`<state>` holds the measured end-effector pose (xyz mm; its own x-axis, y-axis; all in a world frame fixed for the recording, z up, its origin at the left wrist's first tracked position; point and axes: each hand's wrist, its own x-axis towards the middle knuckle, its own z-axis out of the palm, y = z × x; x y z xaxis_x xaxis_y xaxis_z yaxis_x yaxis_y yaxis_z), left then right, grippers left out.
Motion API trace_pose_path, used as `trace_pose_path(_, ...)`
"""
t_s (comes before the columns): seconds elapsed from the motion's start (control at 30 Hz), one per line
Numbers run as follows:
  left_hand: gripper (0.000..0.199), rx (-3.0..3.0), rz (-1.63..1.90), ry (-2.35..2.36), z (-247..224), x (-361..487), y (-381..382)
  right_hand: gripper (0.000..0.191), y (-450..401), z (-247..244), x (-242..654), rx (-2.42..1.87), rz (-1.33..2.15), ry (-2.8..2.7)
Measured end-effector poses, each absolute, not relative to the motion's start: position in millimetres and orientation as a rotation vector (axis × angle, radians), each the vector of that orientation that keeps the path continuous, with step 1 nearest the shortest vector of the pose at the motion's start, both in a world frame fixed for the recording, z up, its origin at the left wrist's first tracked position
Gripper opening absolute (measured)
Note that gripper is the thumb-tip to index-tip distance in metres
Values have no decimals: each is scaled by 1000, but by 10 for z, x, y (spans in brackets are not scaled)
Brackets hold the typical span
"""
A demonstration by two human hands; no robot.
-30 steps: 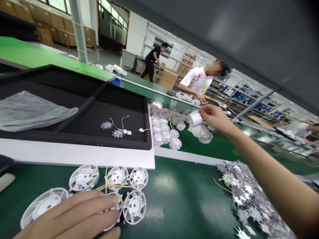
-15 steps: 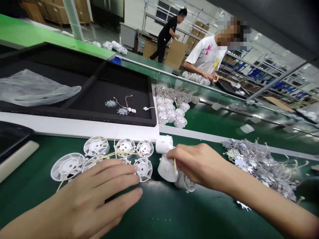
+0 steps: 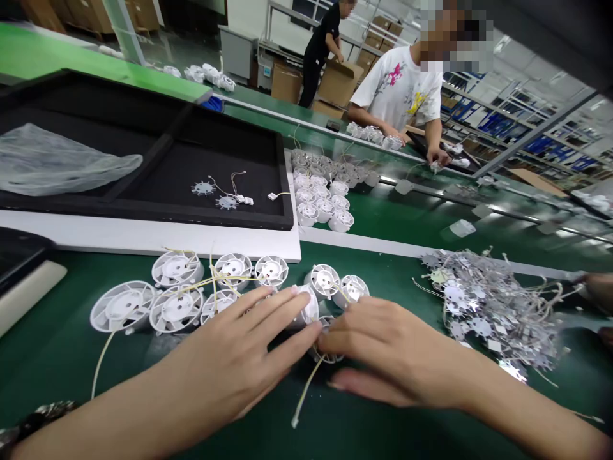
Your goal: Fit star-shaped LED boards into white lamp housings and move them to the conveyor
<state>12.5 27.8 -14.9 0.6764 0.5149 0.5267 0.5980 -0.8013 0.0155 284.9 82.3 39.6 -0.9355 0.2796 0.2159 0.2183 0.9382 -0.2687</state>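
Observation:
Several round white plastic housings [image 3: 176, 308] with yellow wires stand on the green table [image 3: 230, 415]. My left hand [image 3: 239, 351] reaches over the middle ones, its fingertips on a tilted white housing [image 3: 309, 305]. The fingers are stretched out. My right hand [image 3: 383, 351] is at a low housing [image 3: 329, 338] whose wire hangs toward me; its fingers are bent and partly hide that housing, so its grip is unclear. Just beyond my right hand sit two more housings [image 3: 324, 281], face up.
At the right lies a pile of silvery star-shaped plates with wires [image 3: 483, 306]. A black divided tray [image 3: 230, 220] holds a plastic bag [image 3: 62, 163] and two plates. More housings [image 3: 324, 207] stand behind. A person in a white shirt [image 3: 402, 89] works across the line.
My left hand has moved right onto the middle housings. The white housings near my right hand have been shifted and turned, and two now lie face up. The view has tilted slightly down.

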Motion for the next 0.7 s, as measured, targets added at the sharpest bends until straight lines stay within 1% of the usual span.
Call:
trace_pose_path(0.03,36,-2715,-777,-888,-146,143,306,34,846,413,2930,-426,438,-2778)
trace_pose_path(0.1,36,-2697,-762,-845,-133,166,369,51,916,416,3134,-602,524,-2640)
trace_pose_path(0.17,37,-2706,-767,-823,-121,181,433,69,987,359,3354,-787,511,-2593)
trace_pose_path(0.23,38,-2732,-788,-825,-125,202,485,93,1030,237,3525,-905,462,-2674)
trace_pose_path(0.3,36,-2759,-822,-838,-147,226,519,117,1038,84,3609,-934,407,-2818)
trace_pose_path(0.37,32,-2779,-840,-858,-173,243,539,132,1034,-50,3613,-929,398,-2911)
trace_pose_path(0.43,31,-2795,-851,-862,-188,243,550,135,1047,-128,3578,-944,453,-2947)
trace_pose_path(0.5,31,-2810,-869,-868,-184,231,559,132,1090,-147,3546,-977,528,-2937)
trace_pose_path(0.57,34,-2820,-890,-886,-170,222,565,130,1153,-130,3534,-1023,605,-2919)
trace_pose_path(0.7,35,-2806,-908,-910,-164,241,574,132,1265,-70,3516,-1120,736,-2886)
